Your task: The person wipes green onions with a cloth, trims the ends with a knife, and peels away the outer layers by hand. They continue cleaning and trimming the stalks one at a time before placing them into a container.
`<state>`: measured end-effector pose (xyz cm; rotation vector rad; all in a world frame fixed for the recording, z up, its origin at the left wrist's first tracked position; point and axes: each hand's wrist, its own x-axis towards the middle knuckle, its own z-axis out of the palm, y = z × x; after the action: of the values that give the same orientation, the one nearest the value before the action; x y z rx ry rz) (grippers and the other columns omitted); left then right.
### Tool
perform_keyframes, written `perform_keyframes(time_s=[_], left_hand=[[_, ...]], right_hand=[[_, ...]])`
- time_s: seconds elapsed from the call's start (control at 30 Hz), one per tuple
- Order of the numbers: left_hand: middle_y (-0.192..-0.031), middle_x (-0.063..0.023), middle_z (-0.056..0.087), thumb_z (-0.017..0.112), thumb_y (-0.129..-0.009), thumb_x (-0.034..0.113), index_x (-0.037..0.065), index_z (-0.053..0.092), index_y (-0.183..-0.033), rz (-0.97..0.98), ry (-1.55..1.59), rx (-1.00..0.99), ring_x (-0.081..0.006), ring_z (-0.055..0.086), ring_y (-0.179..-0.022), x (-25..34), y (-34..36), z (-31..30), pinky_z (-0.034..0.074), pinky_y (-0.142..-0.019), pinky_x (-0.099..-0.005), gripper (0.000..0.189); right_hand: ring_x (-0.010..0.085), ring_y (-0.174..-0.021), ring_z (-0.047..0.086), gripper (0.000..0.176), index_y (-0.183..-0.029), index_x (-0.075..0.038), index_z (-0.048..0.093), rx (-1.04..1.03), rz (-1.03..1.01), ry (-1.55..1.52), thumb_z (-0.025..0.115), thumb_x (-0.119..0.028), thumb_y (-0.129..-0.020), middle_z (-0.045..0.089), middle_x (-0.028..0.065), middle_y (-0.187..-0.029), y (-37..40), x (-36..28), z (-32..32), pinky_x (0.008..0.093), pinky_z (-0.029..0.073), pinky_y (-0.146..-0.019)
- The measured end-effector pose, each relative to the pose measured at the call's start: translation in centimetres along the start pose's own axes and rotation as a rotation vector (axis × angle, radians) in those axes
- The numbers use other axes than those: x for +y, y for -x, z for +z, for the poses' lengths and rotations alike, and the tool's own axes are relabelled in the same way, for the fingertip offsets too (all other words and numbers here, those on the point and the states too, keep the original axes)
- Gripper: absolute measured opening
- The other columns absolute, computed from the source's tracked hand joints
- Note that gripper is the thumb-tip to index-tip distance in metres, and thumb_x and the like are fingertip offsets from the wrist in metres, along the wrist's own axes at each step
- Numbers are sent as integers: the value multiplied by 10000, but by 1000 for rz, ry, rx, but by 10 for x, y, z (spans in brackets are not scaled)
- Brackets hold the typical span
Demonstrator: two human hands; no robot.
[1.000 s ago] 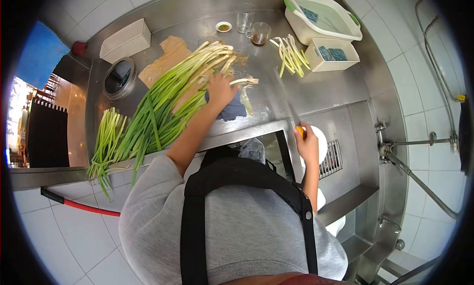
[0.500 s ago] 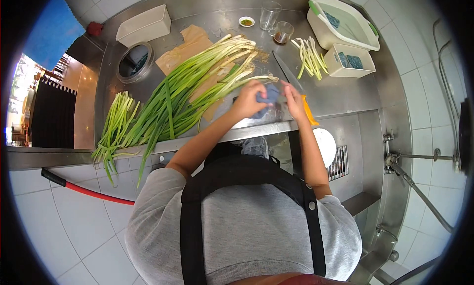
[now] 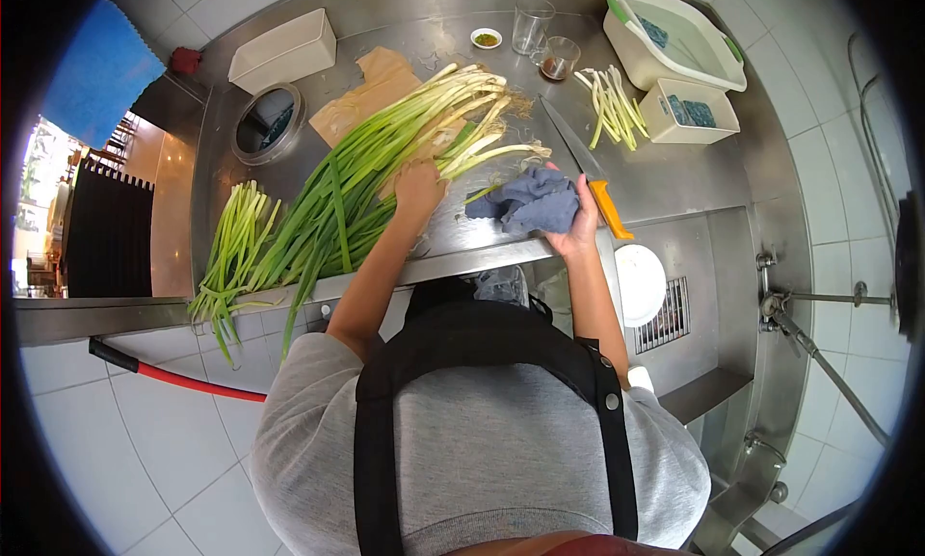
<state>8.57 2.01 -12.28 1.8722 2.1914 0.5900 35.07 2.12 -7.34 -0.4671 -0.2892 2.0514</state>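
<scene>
A large bunch of spring onions (image 3: 371, 180) lies slantwise over the steel counter, white root ends towards the upper right. My left hand (image 3: 418, 185) is at the near side of the bunch, fingers curled down around some stalks; the fingertips are hidden. In my right hand (image 3: 576, 230) is a crumpled blue-grey cloth (image 3: 538, 199), held from its right side, part of it resting near the counter's front edge. A knife with an orange handle (image 3: 611, 209) lies just right of that hand, its blade pointing away from me.
Trimmed white stalks (image 3: 613, 108) and a cut green pile (image 3: 236, 248) flank the bunch. Behind are a sauce dish (image 3: 486, 39), two glasses (image 3: 532, 26), a water-filled tub (image 3: 617, 50) and a small bin (image 3: 727, 127). A sink with a white plate (image 3: 641, 286) is at right.
My left hand has let go of the cloth and moved left onto the spring onions. The cloth is now spread out more and stays in my right hand.
</scene>
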Motion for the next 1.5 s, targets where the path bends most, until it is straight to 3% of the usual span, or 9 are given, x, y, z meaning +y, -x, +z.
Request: perform_keyframes(time_s=[0.23, 0.37, 0.53, 0.67, 0.77, 0.87, 1.2, 1.37, 1.5], left_hand=[[-826, -152, 603, 706, -749, 143, 14, 603, -908, -6, 332, 96, -301, 587, -806, -2, 4, -23, 471, -709, -373, 230], [-859, -149, 587, 682, -767, 79, 3, 623, -931, 186, 442, 302, -276, 580, -790, 21, 15, -60, 467, -702, -352, 190], [-883, -135, 573, 691, -752, 46, 14, 642, -909, 261, 497, 439, -263, 577, -794, 47, 33, -75, 469, -690, -332, 167], [-881, -146, 597, 703, -739, 45, 17, 656, -910, 247, 618, 459, -294, 590, -805, 41, 32, -78, 469, -726, -351, 180], [-866, -144, 625, 708, -745, 59, 14, 666, -910, 161, 653, 477, -281, 601, -797, 25, 28, -85, 474, -713, -342, 176], [-864, -120, 650, 716, -755, 75, 15, 671, -920, 117, 615, 472, -224, 608, -785, 7, 21, -94, 473, -685, -307, 181], [-884, -138, 675, 700, -809, 203, 9, 658, -965, 238, 600, 187, -192, 642, -774, 15, 14, -99, 480, -734, -272, 252], [-820, -123, 665, 679, -826, 224, 34, 662, -957, 193, 595, 309, -252, 620, -693, -13, 11, -96, 476, -652, -297, 231], [-656, -44, 546, 637, -864, 186, 19, 647, -937, 41, 623, 192, -125, 474, -572, -11, 8, -99, 402, -558, -256, 182]], right_hand=[[239, -1041, 584, 481, -1270, -27, 479, -25, 76, 494, 497, -364, -928, 567, 141, -1180, -21, 30, 17, 376, 435, -960], [113, -759, 584, 332, -956, -35, 663, 190, -269, 1262, 619, -355, -882, 638, 39, -808, -53, 57, 23, 230, 459, -703], [114, -485, 494, 413, -699, 3, 630, 133, -278, 1203, 579, -350, -907, 575, 22, -563, -73, 62, 64, 289, 398, -472], [198, -550, 565, 379, -754, 16, 642, 59, -375, 1552, 502, -282, -941, 593, 86, -586, -57, 42, 95, 331, 450, -565], [178, -617, 572, 363, -873, 1, 620, 23, -595, 1528, 397, -268, -971, 606, 68, -699, -52, 5, 84, 327, 448, -581], [60, -512, 362, 368, -676, -110, 481, 350, -674, 1093, 427, -316, -976, 403, -39, -553, -42, -55, 93, 242, 315, -475], [97, -523, 329, 346, -690, -113, 423, 448, -1101, 575, 424, -304, -979, 366, -24, -589, -33, -105, 79, 251, 321, -519], [86, -549, 410, 335, -685, -102, 453, 570, -1392, 573, 444, -287, -964, 457, -9, -598, -3, -152, 84, 254, 376, -552], [90, -540, 429, 388, -650, -64, 548, 520, -1094, 1121, 475, -297, -952, 500, 12, -570, -18, -115, 49, 266, 366, -528]])
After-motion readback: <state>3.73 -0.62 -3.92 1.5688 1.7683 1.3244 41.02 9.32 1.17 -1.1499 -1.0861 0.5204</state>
